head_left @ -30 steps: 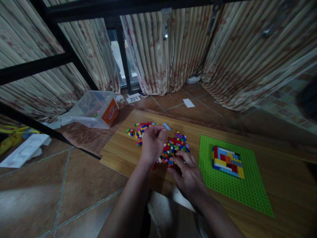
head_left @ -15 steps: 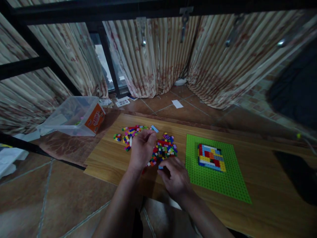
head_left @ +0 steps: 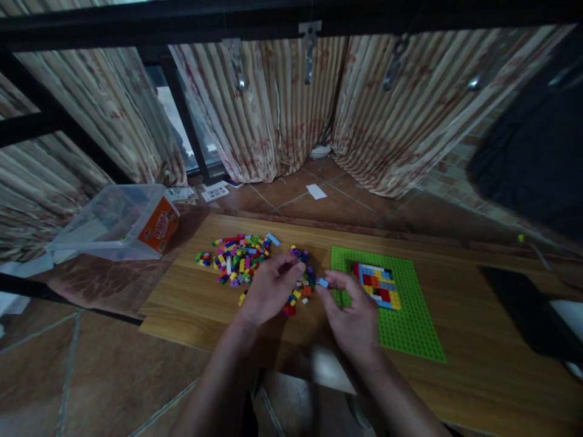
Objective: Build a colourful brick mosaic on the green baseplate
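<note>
Small light-blue brick (head_left: 323,283), flat, rectangular, pinched in right hand (head_left: 353,315) fingers (head_left: 336,280)

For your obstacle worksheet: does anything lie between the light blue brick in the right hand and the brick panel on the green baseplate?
Nothing visible does. The right hand pinches the light blue brick beside the green baseplate; only bare studs separate it from the brick panel.
</note>
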The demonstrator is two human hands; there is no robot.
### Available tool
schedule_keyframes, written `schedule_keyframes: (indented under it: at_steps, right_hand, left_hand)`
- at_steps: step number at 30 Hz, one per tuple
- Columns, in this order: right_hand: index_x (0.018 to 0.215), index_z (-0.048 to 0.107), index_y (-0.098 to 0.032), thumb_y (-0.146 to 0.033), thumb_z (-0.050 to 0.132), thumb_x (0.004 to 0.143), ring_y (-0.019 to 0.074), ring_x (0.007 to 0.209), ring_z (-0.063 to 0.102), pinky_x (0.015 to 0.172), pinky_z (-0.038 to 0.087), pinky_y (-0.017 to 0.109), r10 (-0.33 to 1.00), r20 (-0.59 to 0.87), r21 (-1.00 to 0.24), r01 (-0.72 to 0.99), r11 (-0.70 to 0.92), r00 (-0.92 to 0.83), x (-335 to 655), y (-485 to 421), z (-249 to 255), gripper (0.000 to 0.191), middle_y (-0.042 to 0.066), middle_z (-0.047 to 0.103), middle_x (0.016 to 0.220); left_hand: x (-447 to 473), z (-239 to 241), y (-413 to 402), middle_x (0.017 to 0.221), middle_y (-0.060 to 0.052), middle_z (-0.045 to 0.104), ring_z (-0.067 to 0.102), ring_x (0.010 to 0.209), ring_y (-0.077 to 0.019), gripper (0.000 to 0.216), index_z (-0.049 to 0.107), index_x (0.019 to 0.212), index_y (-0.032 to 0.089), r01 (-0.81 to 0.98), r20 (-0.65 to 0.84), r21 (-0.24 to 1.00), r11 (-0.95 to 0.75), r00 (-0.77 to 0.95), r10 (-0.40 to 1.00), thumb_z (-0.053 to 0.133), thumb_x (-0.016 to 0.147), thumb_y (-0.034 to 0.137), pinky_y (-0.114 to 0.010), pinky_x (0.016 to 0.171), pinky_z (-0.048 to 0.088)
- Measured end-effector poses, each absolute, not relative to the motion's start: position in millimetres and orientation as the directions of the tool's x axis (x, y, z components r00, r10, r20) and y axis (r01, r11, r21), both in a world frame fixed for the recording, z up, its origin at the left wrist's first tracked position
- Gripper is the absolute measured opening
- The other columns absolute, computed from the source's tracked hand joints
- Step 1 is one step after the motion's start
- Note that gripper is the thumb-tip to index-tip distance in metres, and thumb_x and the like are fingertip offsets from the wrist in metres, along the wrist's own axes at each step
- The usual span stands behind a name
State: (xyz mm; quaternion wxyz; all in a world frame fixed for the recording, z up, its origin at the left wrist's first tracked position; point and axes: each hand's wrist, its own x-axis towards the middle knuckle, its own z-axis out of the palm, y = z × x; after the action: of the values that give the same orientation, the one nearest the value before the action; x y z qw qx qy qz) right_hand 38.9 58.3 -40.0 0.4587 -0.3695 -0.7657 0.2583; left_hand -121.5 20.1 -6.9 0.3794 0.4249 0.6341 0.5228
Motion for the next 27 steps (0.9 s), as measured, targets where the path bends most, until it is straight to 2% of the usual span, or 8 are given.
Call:
schedule_keyframes:
  at_steps: [4,10,15,20,27]
  right_hand:
    - [0.103,0.062,-0.023,-0.020,0.063,0.085,0.0147,0.081,0.065,0.077,0.052,0.028,0.764,0.586,-0.681,0.347,0.645,-0.268,48,65,-35,0.018,0.001,0.068,0.090]
    - [0.098,0.063,-0.023,-0.014,0.059,0.087,0.0147,0.090,0.065,0.083,0.051,0.028,0.716,0.578,-0.668,0.277,0.691,-0.392,57,67,-31,0.014,0.002,0.068,0.095]
    - [0.101,0.066,-0.024,-0.015,0.057,0.089,0.0151,0.094,0.065,0.085,0.052,0.028,0.703,0.568,-0.663,0.268,0.699,-0.429,68,70,-28,0.018,0.003,0.067,0.101]
    - [0.097,0.068,-0.025,-0.019,0.059,0.089,0.0150,0.091,0.065,0.082,0.052,0.029,0.728,0.527,-0.720,0.224,0.657,-0.439,77,72,-26,0.014,0.002,0.067,0.099]
    - [0.106,0.067,-0.027,-0.027,0.062,0.088,0.0144,0.086,0.063,0.079,0.051,0.029,0.815,0.345,-0.847,0.220,0.484,-0.465,95,83,-29,0.018,0.001,0.067,0.095]
  left_hand:
    - [-100,-8,24,0.071,0.000,0.062,0.055,0.061,-0.0096,0.028,0.065,0.081,0.013,-0.033,-0.140,0.990,0.136,-0.149,0.979,0.063,0.081,0.041,-0.021,0.059,0.044]
    - [-86,-8,31,0.062,0.001,0.061,0.053,0.056,-0.0075,0.022,0.065,0.080,0.012,-0.271,-0.192,0.952,0.145,-0.156,0.969,0.072,0.073,0.032,-0.020,0.057,0.042]
    - [-81,-5,32,0.070,-0.001,0.066,0.061,0.065,-0.0110,0.027,0.066,0.085,0.013,-0.344,-0.282,0.916,0.205,-0.191,0.940,0.078,0.068,0.030,-0.024,0.066,0.048]
    - [-73,-5,34,0.071,0.000,0.066,0.059,0.066,-0.0101,0.029,0.068,0.086,0.012,-0.369,-0.268,0.911,0.181,-0.199,0.943,0.080,0.064,0.025,-0.023,0.066,0.047]
    - [-65,-7,40,0.083,-0.002,0.068,0.061,0.077,-0.0125,0.026,0.069,0.087,0.013,-0.298,-0.218,0.941,0.163,-0.164,0.962,0.078,0.063,0.017,-0.025,0.075,0.046]
